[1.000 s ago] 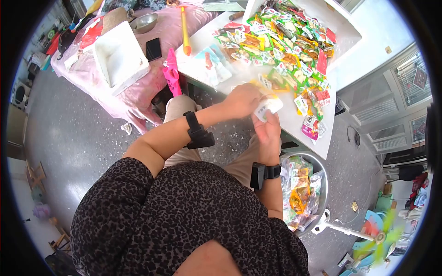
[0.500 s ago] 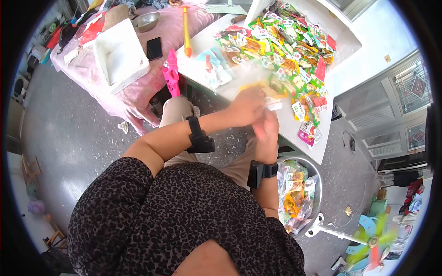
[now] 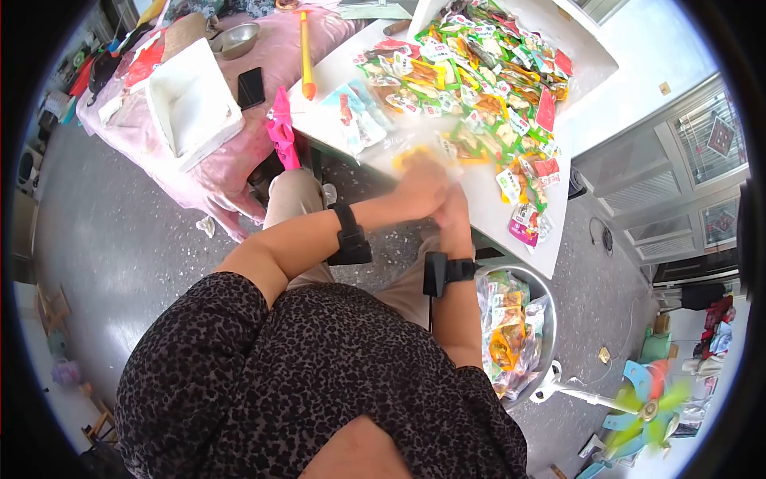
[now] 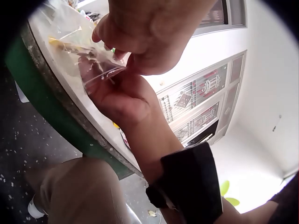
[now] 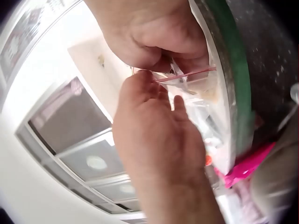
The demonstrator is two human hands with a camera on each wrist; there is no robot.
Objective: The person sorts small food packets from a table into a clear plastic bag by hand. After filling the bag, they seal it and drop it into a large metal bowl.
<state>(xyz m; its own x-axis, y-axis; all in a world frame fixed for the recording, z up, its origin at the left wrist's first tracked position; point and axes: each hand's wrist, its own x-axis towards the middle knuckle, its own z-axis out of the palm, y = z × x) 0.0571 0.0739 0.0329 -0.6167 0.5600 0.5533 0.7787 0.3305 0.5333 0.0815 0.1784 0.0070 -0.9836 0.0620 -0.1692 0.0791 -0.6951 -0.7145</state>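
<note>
Both hands meet at the table's front edge, around a clear plastic bag (image 3: 399, 153) with something yellow in it. My left hand (image 3: 423, 189) lies over the bag's opening, blurred in the head view; in the left wrist view its curled fingers pinch the rim. Close beside it, my right hand (image 3: 454, 211) grips the bag, its fingers showing through the film (image 4: 93, 74). A red zip line (image 5: 189, 73) crosses the opening between the hands in the right wrist view. Colourful food packets (image 3: 487, 80) are heaped just beyond.
Flat printed bags (image 3: 351, 120) lie left of the hands. A metal basin (image 3: 547, 335) of filled bags stands by the right forearm. On the pink-covered surface are a white foam box (image 3: 195, 104), a phone (image 3: 250, 87) and a bowl (image 3: 235, 40). A fan (image 3: 648, 411) spins at lower right.
The small white-labelled item between the hands earlier is out of sight now. Both hands have shifted slightly left in the head view, whose whole scene has also shifted a little left.
</note>
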